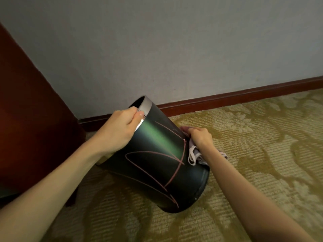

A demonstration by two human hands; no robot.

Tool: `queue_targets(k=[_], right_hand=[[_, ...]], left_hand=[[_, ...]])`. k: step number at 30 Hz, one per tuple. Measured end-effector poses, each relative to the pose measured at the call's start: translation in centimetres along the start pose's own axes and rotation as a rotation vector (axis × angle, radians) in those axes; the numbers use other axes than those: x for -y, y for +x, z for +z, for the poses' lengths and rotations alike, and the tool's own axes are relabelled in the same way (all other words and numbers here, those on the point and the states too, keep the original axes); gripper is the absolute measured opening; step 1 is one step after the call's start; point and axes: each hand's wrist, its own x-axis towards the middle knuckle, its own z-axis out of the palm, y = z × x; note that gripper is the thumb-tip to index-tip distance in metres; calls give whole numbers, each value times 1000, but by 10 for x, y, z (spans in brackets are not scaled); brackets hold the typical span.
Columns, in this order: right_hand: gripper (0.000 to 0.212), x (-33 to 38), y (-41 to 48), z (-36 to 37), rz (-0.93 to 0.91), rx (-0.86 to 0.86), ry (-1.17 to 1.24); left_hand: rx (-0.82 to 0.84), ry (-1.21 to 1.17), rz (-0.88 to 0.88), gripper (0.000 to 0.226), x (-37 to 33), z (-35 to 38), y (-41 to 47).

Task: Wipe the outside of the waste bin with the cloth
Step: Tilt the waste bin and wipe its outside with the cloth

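A dark, glossy round waste bin (157,159) with a silver rim band and pink scribbled lines on its side is tipped over toward the wall, its base resting on the carpet. My left hand (120,130) grips the rim, fingers inside the opening and thumb on the band. My right hand (199,137) presses a light grey cloth (195,155) against the bin's right side, part of the cloth hanging below my wrist. The bin's far side and its inside are hidden.
Dark red-brown wooden furniture (31,119) stands close on the left. A grey wall (174,49) with a dark wooden skirting board (236,97) runs behind the bin. Patterned beige-green carpet (262,154) covers the floor to the right and front.
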Motion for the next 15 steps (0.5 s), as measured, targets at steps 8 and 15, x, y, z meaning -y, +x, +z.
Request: queue_targets(k=[8,15], right_hand=[[40,0,-30,12,-28,-191,46],[51,-6,-80,34,-179,-430,115]], left_hand=[[-42,82,-54,39,7,-2,14],[-38,118,-104,43,-5,3,35]])
